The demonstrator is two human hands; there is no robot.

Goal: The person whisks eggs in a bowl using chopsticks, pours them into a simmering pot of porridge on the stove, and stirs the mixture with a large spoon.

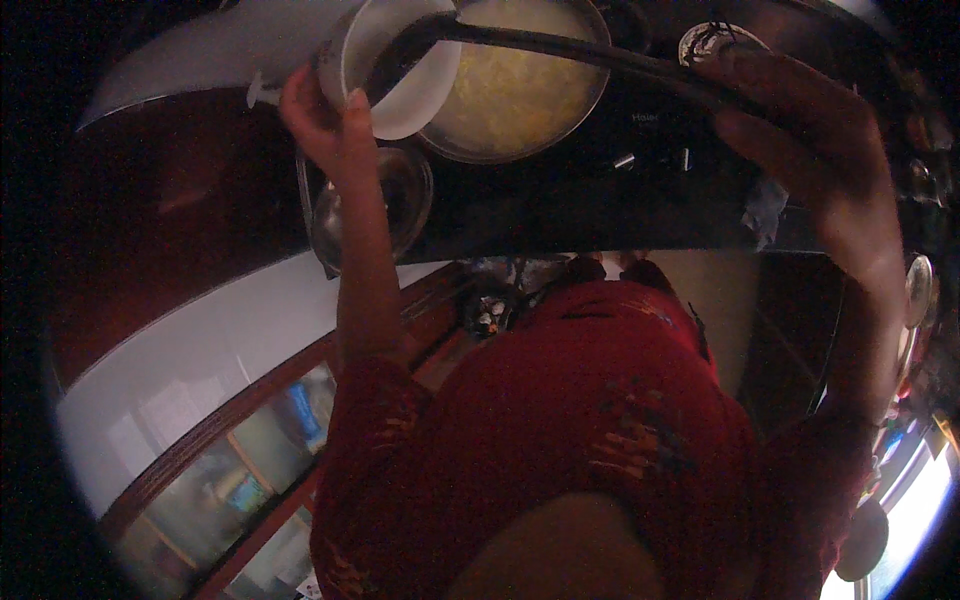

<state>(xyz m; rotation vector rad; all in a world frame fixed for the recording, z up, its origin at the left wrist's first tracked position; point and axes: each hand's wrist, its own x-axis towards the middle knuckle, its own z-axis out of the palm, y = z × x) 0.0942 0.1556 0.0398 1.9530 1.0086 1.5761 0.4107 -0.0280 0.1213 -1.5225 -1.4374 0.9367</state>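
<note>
My left hand [330, 127] grips a white bowl [431, 105] by its side, with the thumb on the rim. The bowl is over the left edge of a round metal pot [487, 159]. Pale yellow food in liquid [525, 90] fills much of the pot. In my right hand [802, 112] is the long handle of a dark ladle [555, 46], reaching across above the pot. Its head lies over the bowl's mouth; what it carries is too dark to tell. Below my left wrist, a clear lid [412, 176] is partly hidden by the forearm.
The pot stands on a black Haier gas stove [570, 187] with two control knobs [624, 160] at its front. A crumpled pale cloth or wrapper [765, 210] lies near the front edge. Glass-fronted cabinets [247, 465] stand at lower left. A round patterned object [709, 37] sits behind my right hand.
</note>
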